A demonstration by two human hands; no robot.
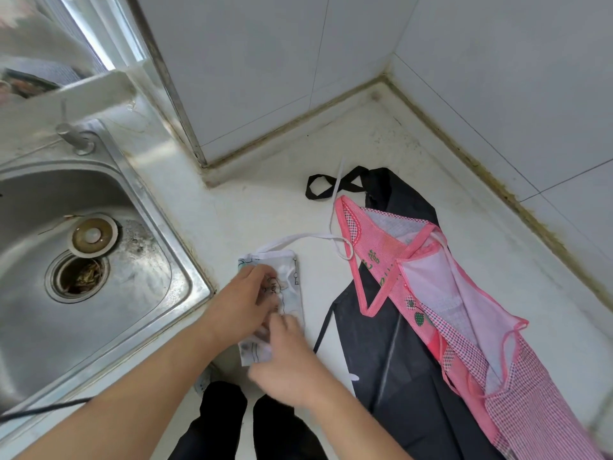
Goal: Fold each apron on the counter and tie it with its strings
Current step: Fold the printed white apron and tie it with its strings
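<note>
A white printed apron (292, 277), folded into a narrow packet, lies on the white counter (258, 207) near its front edge. My left hand (245, 300) rests on the packet's middle with fingers bent over the fabric. At the packet's near end, my right hand (288, 363) grips the cloth; its fingertips are blurred. The apron's white strings (310, 237) trail away toward the back right. A pink checked apron (457, 313) lies spread on top of a black apron (391, 353) to the right.
A steel sink (139, 260) with an open drain sits at the left, a tap base (75, 137) behind it. Tiled walls meet in a corner at the back. The black apron's strap loop (323, 186) lies behind the pile.
</note>
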